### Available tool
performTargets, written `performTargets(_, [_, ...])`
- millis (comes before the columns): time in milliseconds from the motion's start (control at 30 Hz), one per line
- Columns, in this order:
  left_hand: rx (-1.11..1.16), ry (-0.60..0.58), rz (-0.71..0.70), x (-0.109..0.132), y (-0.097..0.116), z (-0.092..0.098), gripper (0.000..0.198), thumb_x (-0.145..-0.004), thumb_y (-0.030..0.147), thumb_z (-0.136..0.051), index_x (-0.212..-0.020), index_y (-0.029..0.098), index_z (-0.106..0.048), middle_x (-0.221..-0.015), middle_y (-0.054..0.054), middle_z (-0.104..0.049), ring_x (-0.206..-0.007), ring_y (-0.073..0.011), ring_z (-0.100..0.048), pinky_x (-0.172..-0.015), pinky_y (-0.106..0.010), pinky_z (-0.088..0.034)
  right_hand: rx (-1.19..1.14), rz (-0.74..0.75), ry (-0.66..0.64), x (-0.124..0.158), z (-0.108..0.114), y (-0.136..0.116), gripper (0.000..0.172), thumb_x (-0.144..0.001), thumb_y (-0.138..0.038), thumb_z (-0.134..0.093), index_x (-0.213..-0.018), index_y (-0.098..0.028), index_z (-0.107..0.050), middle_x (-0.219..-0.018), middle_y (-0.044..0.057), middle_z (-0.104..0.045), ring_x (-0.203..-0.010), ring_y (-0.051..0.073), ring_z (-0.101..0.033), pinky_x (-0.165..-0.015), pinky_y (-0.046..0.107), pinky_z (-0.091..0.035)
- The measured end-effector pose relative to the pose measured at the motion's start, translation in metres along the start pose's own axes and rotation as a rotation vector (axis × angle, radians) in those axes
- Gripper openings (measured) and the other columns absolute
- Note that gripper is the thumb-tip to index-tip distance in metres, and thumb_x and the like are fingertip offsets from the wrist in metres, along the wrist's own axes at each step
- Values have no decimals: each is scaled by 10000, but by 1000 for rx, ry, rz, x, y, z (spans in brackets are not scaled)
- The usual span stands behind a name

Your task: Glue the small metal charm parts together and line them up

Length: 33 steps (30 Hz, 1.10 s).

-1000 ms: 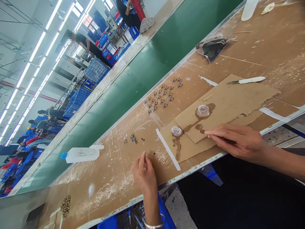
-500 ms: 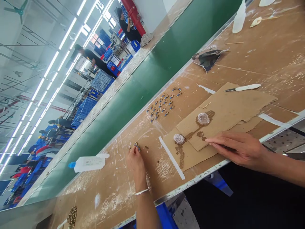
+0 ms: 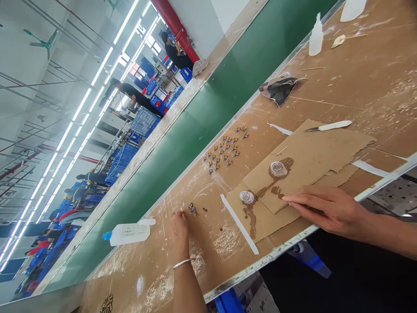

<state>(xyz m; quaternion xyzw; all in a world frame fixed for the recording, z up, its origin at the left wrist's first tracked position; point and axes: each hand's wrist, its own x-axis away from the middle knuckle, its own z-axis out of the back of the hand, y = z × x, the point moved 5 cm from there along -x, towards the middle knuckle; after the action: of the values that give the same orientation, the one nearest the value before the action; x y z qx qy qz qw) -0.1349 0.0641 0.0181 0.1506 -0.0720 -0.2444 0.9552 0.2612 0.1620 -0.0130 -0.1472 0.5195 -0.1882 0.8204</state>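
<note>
My left hand (image 3: 178, 232) reaches across the brown worktable (image 3: 342, 82), its fingertips pinched down on the surface beside a small cluster of blue-and-gold parts (image 3: 193, 210); what the pinch holds is too small to see. A bangle sits on that wrist. My right hand (image 3: 325, 208) lies with fingers held together and stretched along the edge of a stained cardboard sheet (image 3: 312, 152). Two small clear round cups (image 3: 278, 168) stand on the cardboard ahead of it. Rows of several blue-and-gold parts (image 3: 224, 150) lie farther out.
A white squeeze bottle with a blue cap (image 3: 128, 233) lies left of my left hand. A white-handled knife (image 3: 329, 126), a dark rag (image 3: 280, 89), and another bottle (image 3: 316, 37) lie beyond. A green conveyor belt (image 3: 208, 104) runs alongside. Other people work in the background.
My left hand moved forward from near the table's front edge to the small cluster of parts, then shifted slightly left of it. My right hand stayed on the cardboard.
</note>
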Motion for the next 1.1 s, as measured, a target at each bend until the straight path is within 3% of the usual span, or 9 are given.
performTargets(167, [362,92,31,14,-6,10,245,-866,333,-591,-1005,133,-613,-1014,-48,-634,-898,-173,-616,-784,-367,-528,-19,-27,13,3,-1,2,353,-850,-39,-532,-1162,-202,-563,-868,33,-672,-752,142,-651,-654,241,-527])
performTargets(267, [670,153,3,41,-5,15,205,-811,333,-631,-876,138,-625,-854,-13,-661,-781,-132,-630,-802,-329,-534,-52,-69,-28,10,-4,7,407,-845,-31,-537,-1199,-233,-547,-899,41,-669,-777,150,-644,-683,257,-521])
performTargets(433, [1009,130,-26,99,10,12,379,-549,438,-796,-810,190,-676,-744,17,-657,-709,-124,-637,-849,-336,-545,-90,-73,-40,12,-6,9,351,-855,-55,-540,-1169,-213,-551,-871,39,-653,-753,131,-621,-665,251,-498])
performTargets(567, [1115,6,34,142,26,-2,384,-479,436,-843,-763,206,-722,-699,10,-658,-652,-136,-641,-843,-386,-569,-71,-37,-35,5,-1,7,255,-876,-71,-523,-1106,-174,-566,-814,31,-641,-725,102,-606,-652,211,-483])
performTargets(700, [1170,-34,107,167,32,-11,438,-404,399,-885,-773,207,-745,-654,5,-659,-641,-134,-651,-787,-316,-586,-54,-28,-42,2,1,6,207,-885,-80,-516,-1073,-147,-570,-781,34,-633,-717,93,-591,-659,197,-470])
performTargets(900, [1183,-108,11,176,39,-18,362,-478,399,-877,-717,197,-694,-597,39,-628,-487,-58,-555,-793,-404,-586,-73,-54,-26,3,2,7,179,-901,-107,-500,-1060,-150,-569,-716,12,-592,-655,84,-530,-604,194,-415])
performTargets(1100, [1158,-133,15,176,48,-29,376,-512,468,-849,-741,198,-722,-556,43,-599,-453,-36,-506,-755,-378,-599,-79,-66,-14,4,4,10,167,-907,-130,-493,-1053,-137,-575,-722,16,-573,-656,94,-511,-599,216,-390])
